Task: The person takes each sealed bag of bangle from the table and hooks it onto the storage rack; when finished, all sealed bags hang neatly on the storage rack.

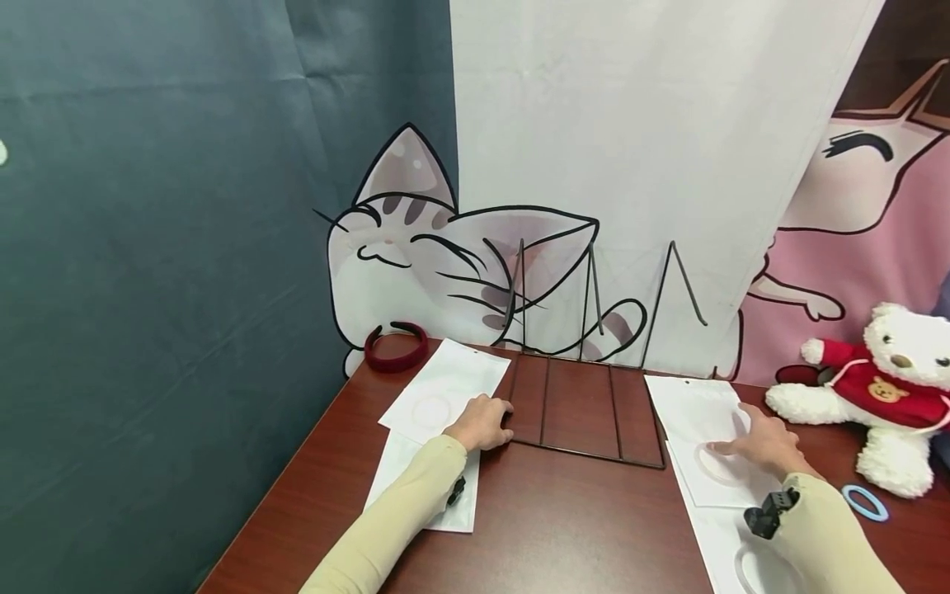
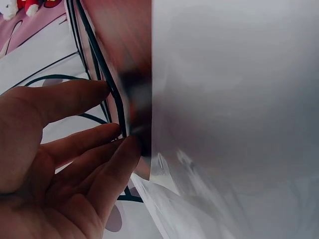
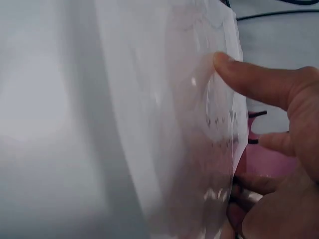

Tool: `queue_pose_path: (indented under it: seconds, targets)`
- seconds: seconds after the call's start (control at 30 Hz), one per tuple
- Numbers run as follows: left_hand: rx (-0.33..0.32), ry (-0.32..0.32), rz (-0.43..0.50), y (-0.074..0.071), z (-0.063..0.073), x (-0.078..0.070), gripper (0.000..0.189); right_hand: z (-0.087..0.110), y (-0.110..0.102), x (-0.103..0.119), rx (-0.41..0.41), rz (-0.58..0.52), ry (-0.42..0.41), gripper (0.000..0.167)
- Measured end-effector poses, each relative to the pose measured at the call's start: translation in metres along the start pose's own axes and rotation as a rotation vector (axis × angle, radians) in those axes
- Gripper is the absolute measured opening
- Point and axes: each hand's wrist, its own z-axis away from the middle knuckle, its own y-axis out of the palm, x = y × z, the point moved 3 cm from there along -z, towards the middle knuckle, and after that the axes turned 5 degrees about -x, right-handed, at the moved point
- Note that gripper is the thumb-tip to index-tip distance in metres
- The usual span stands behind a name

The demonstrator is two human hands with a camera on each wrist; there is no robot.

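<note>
A dark wire rack (image 1: 586,454) with a flat base and bent uprights stands at the back of the table. My left hand (image 1: 481,422) is at its left edge; in the left wrist view the thumb and fingers pinch the dark wire (image 2: 98,48). Under that forearm lie two overlapping white plastic packets, the upper packet (image 1: 453,375) beside the rack. Right of the rack, my right hand (image 1: 764,445) holds the edge of another white packet (image 1: 693,404), thumb on top and fingers behind the edge. A second packet (image 1: 708,536) lies partly beneath it.
A dark red headband (image 1: 397,363) sits at the back left. At the right, a white teddy bear (image 1: 883,404) in a red top sits near a light blue ring (image 1: 865,503). A printed curtain (image 1: 631,124) hangs right behind the table.
</note>
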Motion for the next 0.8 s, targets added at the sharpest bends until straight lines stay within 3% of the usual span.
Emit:
queue_pose_path:
  seconds: [0.2,0.37,0.53,0.8]
  targets:
    - [0.002,-0.002,0.009,0.001,0.001,-0.002,0.041,-0.003,-0.002,-0.008,-0.038,-0.043,-0.037,0.120]
    - [-0.007,0.007,0.004,0.000,0.001,-0.002,0.040,-0.003,-0.001,-0.012,-0.065,-0.033,-0.067,0.115]
    - [-0.015,0.017,-0.002,-0.001,0.000,-0.003,0.038,-0.001,-0.002,-0.012,-0.028,-0.046,-0.033,0.109]
    - [-0.003,0.007,0.000,0.000,0.001,-0.003,0.037,0.001,-0.009,0.000,0.044,-0.040,0.000,0.117]
